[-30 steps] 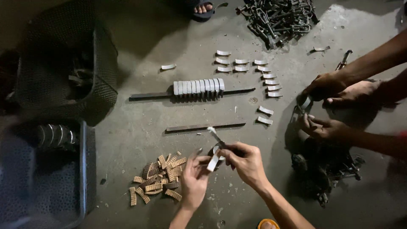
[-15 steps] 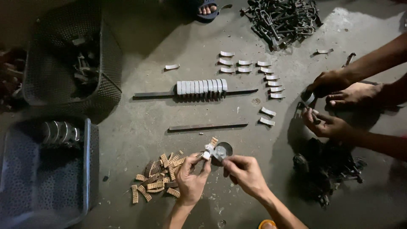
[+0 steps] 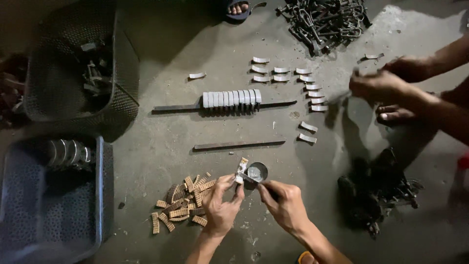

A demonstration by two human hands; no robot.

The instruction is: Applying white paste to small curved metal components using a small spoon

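Tan strip [image 3: 241,167] apparently between left fingers [image 3: 233,182].

Concrete floor [image 3: 161,161] w/ metal bars [image 3: 239,144], tan pads [image 3: 181,208], baskets [image 3: 63,73].

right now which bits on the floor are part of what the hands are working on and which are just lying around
In hand:
left hand holding a small ribbed piece
right hand with a tool at a small round tin
pile of ribbed pieces

Lying about:
bar with curved plates
bare bar
loose curved plates
baskets
scrap pile
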